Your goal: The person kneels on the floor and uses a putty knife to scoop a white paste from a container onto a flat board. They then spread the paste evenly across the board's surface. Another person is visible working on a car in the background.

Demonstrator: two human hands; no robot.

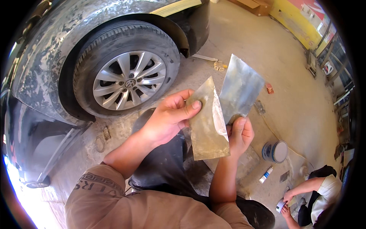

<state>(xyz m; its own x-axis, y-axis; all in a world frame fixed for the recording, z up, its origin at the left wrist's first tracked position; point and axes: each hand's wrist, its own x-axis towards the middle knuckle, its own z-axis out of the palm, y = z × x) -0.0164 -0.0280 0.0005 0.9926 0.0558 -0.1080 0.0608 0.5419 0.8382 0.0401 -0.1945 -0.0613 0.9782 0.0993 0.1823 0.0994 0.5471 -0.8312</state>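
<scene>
My left hand [166, 118] pinches a flat, tan putty spreader [204, 133], its thumb lying on the face. A streak of pale pinkish-white filler [218, 116] runs along that sheet's right edge. Closed around the lower end of a second, grey metal putty spreader [242, 86] is my right hand [240, 135], its thumb in front. The tan spreader overlaps the grey one's lower left part and hides some of my right fingers. Both sheets are held up over my lap, at an angle to each other.
A car's wheel [129, 80] and sanded, patchy fender [42, 72] stand close at the left. On the floor at right are a tin [275, 152], a tube [266, 174] and a small red box [269, 88]. A co-worker's hands [286, 202] hold a round object at lower right.
</scene>
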